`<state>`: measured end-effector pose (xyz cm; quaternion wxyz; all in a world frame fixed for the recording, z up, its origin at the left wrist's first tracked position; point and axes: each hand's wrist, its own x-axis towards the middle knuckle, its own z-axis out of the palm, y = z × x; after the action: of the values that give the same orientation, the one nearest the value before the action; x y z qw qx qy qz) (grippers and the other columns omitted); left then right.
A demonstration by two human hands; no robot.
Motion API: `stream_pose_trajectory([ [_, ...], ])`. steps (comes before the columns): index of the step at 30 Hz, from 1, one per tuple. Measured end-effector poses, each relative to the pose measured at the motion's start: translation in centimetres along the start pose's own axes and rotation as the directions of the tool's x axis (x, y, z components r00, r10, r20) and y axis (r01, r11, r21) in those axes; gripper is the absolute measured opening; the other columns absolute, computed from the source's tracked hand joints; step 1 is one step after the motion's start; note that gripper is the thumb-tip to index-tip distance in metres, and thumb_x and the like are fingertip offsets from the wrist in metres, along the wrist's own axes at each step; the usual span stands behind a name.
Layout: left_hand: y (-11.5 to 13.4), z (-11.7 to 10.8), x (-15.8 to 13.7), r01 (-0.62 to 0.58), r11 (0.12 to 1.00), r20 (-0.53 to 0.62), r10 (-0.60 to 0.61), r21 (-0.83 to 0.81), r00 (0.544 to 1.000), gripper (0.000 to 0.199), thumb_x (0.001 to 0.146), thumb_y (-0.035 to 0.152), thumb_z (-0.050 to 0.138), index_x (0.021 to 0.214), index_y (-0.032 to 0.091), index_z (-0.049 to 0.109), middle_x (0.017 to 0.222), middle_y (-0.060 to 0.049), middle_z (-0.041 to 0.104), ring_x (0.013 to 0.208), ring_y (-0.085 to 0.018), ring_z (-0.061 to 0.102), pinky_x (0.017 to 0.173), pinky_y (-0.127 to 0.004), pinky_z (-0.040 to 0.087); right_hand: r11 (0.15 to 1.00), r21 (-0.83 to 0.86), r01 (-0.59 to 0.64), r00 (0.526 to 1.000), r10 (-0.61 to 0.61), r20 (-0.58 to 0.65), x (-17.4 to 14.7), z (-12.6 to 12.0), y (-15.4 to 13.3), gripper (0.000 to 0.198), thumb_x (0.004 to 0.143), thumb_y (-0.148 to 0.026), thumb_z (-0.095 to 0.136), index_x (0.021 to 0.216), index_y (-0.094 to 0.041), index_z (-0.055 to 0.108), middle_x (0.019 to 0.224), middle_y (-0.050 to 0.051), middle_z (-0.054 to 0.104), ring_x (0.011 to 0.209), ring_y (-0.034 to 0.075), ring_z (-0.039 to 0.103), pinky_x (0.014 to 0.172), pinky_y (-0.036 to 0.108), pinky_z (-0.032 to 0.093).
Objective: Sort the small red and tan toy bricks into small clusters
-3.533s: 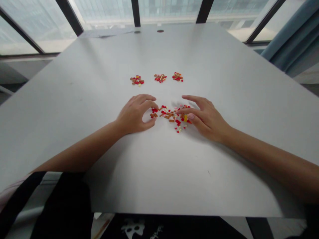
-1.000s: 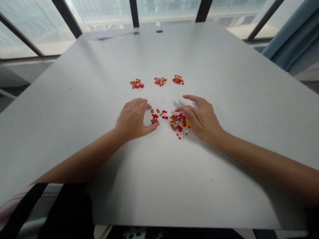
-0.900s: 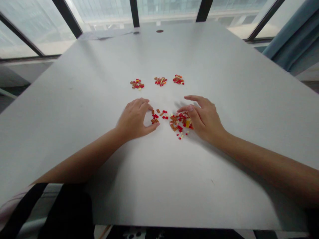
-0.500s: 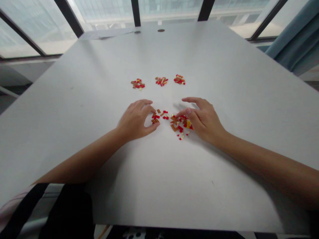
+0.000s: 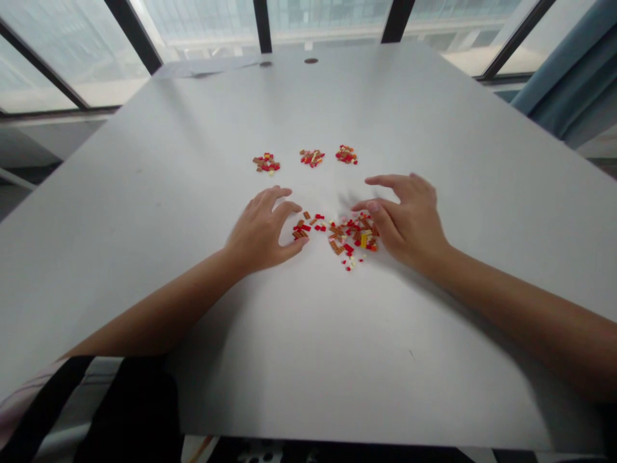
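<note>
Small red, brown, yellow and white toy bricks lie loose on the white table [image 5: 308, 360]. My left hand [image 5: 260, 228] rests beside a small cluster of bricks [image 5: 301, 229], its thumb and fingers curved apart around the cluster's left side. To the right spreads a bigger pile of bricks [image 5: 354, 235]. My right hand [image 5: 409, 218] hovers at that pile's right edge, fingers apart, the thumb and index finger over its upper right part. Nothing shows in the grasp of either hand.
Beyond my hands lie a left heap of bricks [image 5: 267, 163], a middle heap [image 5: 312, 158] and a right heap [image 5: 346, 154]. A paper sheet [image 5: 202, 67] is at the table's far left, near the windows. A blue curtain [image 5: 569, 77] hangs at right.
My right hand has moved right and slightly away from me, uncovering more of the bigger pile. My left hand has stayed nearly still.
</note>
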<state>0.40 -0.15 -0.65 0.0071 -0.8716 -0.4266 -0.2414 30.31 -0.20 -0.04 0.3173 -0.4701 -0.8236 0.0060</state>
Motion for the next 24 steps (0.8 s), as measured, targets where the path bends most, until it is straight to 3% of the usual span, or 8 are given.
stream_pose_trajectory([
  [2, 0.0, 0.1, -0.1, 0.013, 1.000, 0.019, -0.013, -0.008, 1.000, 0.046, 0.092, 0.043, 0.071, 0.130, 0.018, 0.063, 0.149, -0.021, 0.059, 0.144, -0.040, 0.053, 0.123, -0.060, 0.042, 0.999, -0.038, 0.009, 1.000, -0.010, -0.014, 0.1, -0.5, 1.0, 0.058, 0.110, -0.061, 0.031, 0.108, -0.034, 0.082, 0.140, 0.010, 0.070, 0.139, 0.038, 0.057, 0.126, 0.072, 0.026],
  [7, 0.0, 0.2, -0.2, 0.034, 0.999, 0.060, -0.034, -0.003, 0.998, 0.047, 0.092, 0.042, 0.071, 0.133, 0.020, 0.063, 0.151, -0.020, 0.058, 0.147, -0.040, 0.051, 0.124, -0.060, 0.040, 1.000, 0.011, -0.009, 1.000, 0.009, -0.002, 0.0, -0.3, 3.2, 0.061, 0.109, -0.062, 0.029, 0.107, -0.036, 0.084, 0.132, 0.010, 0.073, 0.131, 0.037, 0.063, 0.117, 0.069, 0.041],
  [15, 0.0, 0.0, -0.1, 0.029, 1.000, 0.072, -0.029, 0.000, 0.997, 0.047, 0.094, 0.044, 0.068, 0.132, 0.017, 0.065, 0.150, -0.022, 0.059, 0.147, -0.041, 0.052, 0.124, -0.060, 0.041, 0.992, 0.060, 0.115, 0.988, -0.120, 0.093, 0.1, 0.4, 2.5, 0.068, 0.109, -0.065, 0.029, 0.105, -0.029, 0.086, 0.142, 0.014, 0.070, 0.135, 0.035, 0.061, 0.113, 0.061, 0.048],
  [21, 0.0, 0.1, -0.2, 0.034, 0.999, 0.074, -0.033, -0.012, 0.997, 0.046, 0.094, 0.044, 0.068, 0.132, 0.018, 0.065, 0.150, -0.022, 0.059, 0.146, -0.040, 0.052, 0.124, -0.060, 0.041, 0.999, 0.036, -0.020, 0.999, 0.022, -0.038, 0.0, 0.3, 3.0, 0.067, 0.111, -0.061, 0.027, 0.099, -0.030, 0.085, 0.136, 0.012, 0.073, 0.126, 0.035, 0.067, 0.111, 0.063, 0.048],
  [24, 0.0, 0.1, -0.1, 0.028, 1.000, 0.075, -0.027, -0.006, 0.997, 0.045, 0.094, 0.044, 0.068, 0.131, 0.018, 0.065, 0.149, -0.022, 0.060, 0.146, -0.040, 0.052, 0.124, -0.060, 0.041, 0.999, 0.027, -0.029, 0.999, 0.029, -0.031, 0.1, 0.3, 3.1, 0.065, 0.110, -0.060, 0.028, 0.095, -0.031, 0.084, 0.136, 0.012, 0.072, 0.128, 0.035, 0.065, 0.113, 0.062, 0.046],
])
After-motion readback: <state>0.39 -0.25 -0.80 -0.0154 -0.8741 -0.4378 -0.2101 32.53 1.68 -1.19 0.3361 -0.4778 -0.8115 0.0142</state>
